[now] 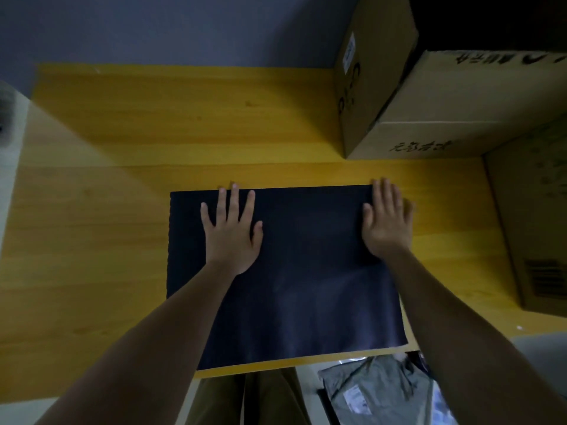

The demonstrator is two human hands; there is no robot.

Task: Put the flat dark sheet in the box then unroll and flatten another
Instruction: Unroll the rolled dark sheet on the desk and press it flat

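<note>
A flat dark sheet [306, 280] lies spread on the yellow wooden table [122, 210], reaching to the table's near edge. My left hand [231, 231] rests palm down on the sheet's upper left part, fingers apart. At the sheet's upper right corner lies my right hand [388, 222], also flat, its fingertips just past the far edge. Neither hand grips anything. A cardboard box [530, 216] stands at the right edge of the table; its opening is out of view.
Two more cardboard boxes stand at the back right, one tall [368, 72] and one lower with printed characters [454, 118]. A grey plastic mailer bag [377, 391] lies below the table's near edge at the right. A wall runs behind the table.
</note>
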